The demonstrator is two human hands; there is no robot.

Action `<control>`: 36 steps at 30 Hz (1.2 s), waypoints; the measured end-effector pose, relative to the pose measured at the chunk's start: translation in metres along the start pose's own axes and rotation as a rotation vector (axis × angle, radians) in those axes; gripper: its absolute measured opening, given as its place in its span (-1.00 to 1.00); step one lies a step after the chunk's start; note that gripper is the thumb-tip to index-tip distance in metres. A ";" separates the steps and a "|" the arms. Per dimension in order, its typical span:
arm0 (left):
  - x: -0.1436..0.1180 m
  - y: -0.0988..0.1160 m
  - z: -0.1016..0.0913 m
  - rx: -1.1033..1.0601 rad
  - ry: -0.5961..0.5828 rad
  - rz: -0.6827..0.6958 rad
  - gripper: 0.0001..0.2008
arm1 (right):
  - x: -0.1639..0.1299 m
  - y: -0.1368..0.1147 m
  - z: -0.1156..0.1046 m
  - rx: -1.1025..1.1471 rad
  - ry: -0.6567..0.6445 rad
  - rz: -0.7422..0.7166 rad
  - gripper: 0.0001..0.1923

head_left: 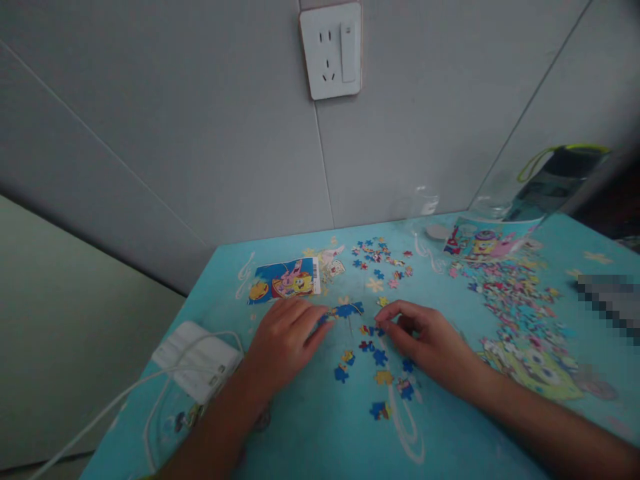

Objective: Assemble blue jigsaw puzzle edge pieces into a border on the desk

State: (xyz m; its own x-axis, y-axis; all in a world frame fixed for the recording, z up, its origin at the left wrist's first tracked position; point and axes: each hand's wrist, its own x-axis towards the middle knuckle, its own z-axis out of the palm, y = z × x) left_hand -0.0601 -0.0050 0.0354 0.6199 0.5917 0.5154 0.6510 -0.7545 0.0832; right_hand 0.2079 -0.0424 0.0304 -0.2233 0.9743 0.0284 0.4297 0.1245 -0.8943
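From the head camera we look down on a turquoise cartoon-printed desk (310,427) set against a grey wall with a socket (331,50). Our left hand (285,337) lies palm down, its fingertips touching a joined cluster of blue puzzle pieces (346,310); its grip is loose, holding nothing. Our right hand (425,340) curls in a pinching grip over a small piece (379,328), though we cannot tell whether it is lifted. Loose pieces (380,373) lie scattered between and below both hands. A picture card (285,279) lies beyond the left hand, a white charger (197,360) with its cable sits at the left edge, and a heap of pieces (505,293) lies to the right.
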 end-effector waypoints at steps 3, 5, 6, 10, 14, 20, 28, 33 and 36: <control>-0.001 -0.019 -0.003 0.099 0.070 -0.095 -0.85 | -0.001 0.000 -0.001 -0.024 -0.004 0.001 -0.80; -0.001 -0.024 -0.003 0.129 0.050 -0.136 -0.84 | -0.002 -0.001 0.000 -0.029 -0.019 -0.005 -0.81; -0.002 -0.025 -0.003 0.131 0.030 -0.145 -0.84 | -0.003 -0.001 0.001 -0.029 -0.028 -0.007 -0.81; -0.002 -0.019 0.003 0.098 -0.010 -0.148 -0.80 | -0.004 -0.004 0.004 -0.039 -0.056 -0.013 -0.78; -0.001 -0.014 0.005 0.054 -0.024 -0.158 -0.77 | -0.004 -0.005 0.003 -0.056 -0.066 -0.020 -0.79; -0.002 -0.011 0.006 -0.058 0.019 -0.192 -0.81 | -0.004 0.002 0.005 -0.069 -0.098 -0.029 -0.78; -0.001 -0.005 0.006 -0.117 0.051 -0.204 -0.83 | -0.004 0.001 0.006 -0.070 -0.127 -0.055 -0.78; 0.000 -0.004 0.005 -0.111 0.063 -0.175 -0.84 | -0.005 0.001 0.007 -0.074 -0.140 -0.068 -0.80; -0.001 -0.003 0.005 -0.115 0.051 -0.162 -0.85 | -0.006 0.001 0.008 -0.075 -0.141 -0.073 -0.81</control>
State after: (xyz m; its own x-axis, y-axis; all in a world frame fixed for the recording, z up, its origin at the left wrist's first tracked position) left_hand -0.0607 -0.0013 0.0308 0.4859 0.6952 0.5297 0.6843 -0.6796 0.2642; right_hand 0.2028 -0.0495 0.0257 -0.3744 0.9269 0.0241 0.4710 0.2125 -0.8562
